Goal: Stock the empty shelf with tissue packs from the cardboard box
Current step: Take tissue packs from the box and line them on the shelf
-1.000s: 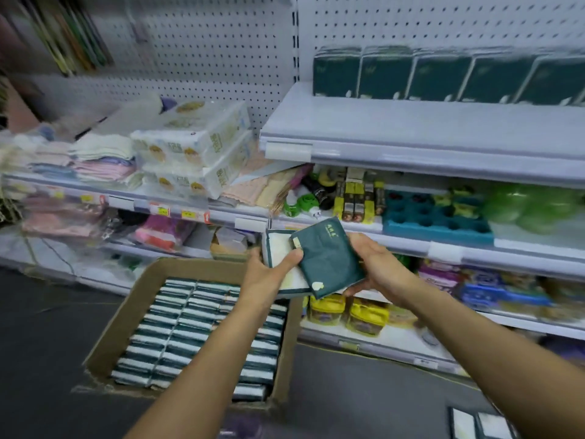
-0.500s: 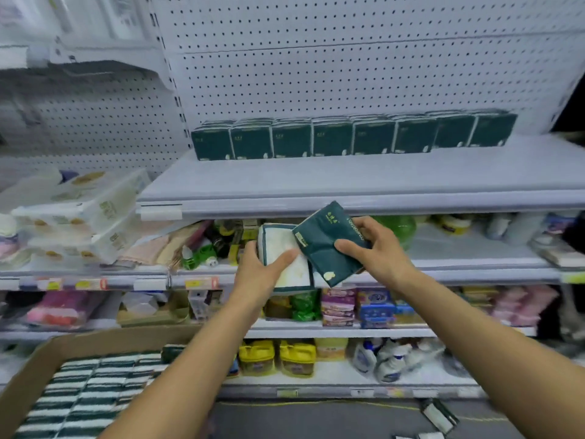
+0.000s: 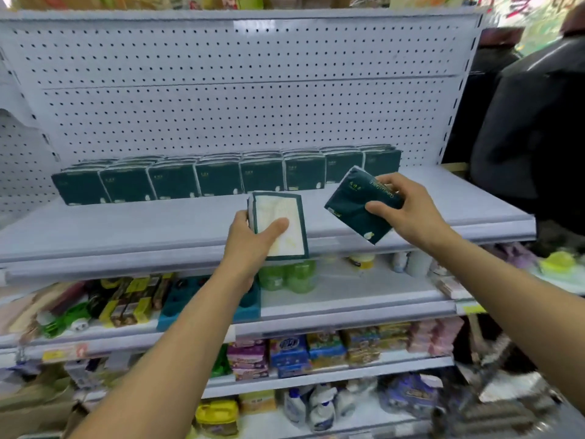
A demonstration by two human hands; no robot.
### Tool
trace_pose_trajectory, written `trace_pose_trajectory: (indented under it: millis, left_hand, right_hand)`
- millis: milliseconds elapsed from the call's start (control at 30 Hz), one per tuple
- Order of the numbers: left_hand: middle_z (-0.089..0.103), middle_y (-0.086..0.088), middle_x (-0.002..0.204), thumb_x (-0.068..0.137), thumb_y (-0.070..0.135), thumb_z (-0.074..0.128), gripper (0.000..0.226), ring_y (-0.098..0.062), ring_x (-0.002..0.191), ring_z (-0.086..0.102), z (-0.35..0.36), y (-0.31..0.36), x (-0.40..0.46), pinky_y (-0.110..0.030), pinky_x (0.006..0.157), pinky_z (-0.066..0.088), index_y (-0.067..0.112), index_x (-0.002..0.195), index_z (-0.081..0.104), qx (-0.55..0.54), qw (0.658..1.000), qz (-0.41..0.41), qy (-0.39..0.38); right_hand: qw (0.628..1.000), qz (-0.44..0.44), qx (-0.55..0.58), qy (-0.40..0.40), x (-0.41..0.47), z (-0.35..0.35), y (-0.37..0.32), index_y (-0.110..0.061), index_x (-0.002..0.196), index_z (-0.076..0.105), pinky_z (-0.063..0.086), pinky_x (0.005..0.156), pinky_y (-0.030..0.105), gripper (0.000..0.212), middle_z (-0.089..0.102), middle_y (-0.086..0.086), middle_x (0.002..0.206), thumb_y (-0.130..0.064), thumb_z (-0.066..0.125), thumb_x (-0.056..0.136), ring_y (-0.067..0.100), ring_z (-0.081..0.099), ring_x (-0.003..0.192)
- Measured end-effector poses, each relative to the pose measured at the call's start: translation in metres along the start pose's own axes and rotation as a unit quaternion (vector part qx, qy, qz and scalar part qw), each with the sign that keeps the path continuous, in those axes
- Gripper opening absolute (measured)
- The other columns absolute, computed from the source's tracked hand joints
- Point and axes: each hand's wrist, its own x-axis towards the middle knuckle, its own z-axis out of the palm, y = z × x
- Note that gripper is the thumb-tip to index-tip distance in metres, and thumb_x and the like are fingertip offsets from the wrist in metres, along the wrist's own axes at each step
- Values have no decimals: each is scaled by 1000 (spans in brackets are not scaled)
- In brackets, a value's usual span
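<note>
Placing step: the left hand (image 3: 253, 239) clasps one tissue pack (image 3: 280, 223), the right hand (image 3: 408, 213) pinches another pack (image 3: 354, 207) above the shelf (image 3: 126, 229); next, stand both beside the row (image 3: 221, 177).

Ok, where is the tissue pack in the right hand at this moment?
In the head view, the tissue pack sits tilted in the right hand, right of centre over the grey shelf, just in front of the row of packs.
</note>
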Motion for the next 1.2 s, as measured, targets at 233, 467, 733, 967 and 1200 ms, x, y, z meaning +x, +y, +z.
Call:
trace_pose_trajectory:
  millis: [233,467,733,967,1200]
  left_hand:
    - [64,3,114,85,32,75,48,-15,99,64,34,22,64,-29,76,52,20,124,49,27,999,18,-14]
    - [64,4,114,85,35,75,47,-16,100,64,63,15,138,-34,80,52,23,123,49,49,998,12,-48]
    - [66,6,115,83,37,76,51,-13,101,65,83,8,202,-29,81,51,25,126,51,82,984,-27,-156]
    - [71,6,109,82,35,77,46,-12,98,68,85,3,230,-27,81,52,25,122,56,82,977,-56,-186]
    - [72,6,109,86,32,74,41,-14,98,69,86,3,240,-30,82,54,26,122,56,73,976,-73,-192]
  right_hand:
    - [971,-34,-226,-63,81,-9,41,-37,120,53,48,81,37,35,58,-8,115,-35,67,88,17,55,100]
    - [921,-92,-374,-59,127,13,92,-28,137,44,46,76,33,58,47,-5,131,-41,69,86,16,42,118]
    - [925,-117,-358,-53,198,38,125,-24,144,41,39,101,39,59,41,-3,148,-33,65,90,19,36,136]
    - [913,-171,-363,-68,242,58,147,-22,148,37,26,117,38,63,32,-4,156,-29,65,92,17,21,147]
    - [908,-179,-379,-22,249,71,151,-19,147,39,21,116,36,60,33,-1,156,-28,63,92,18,23,146]
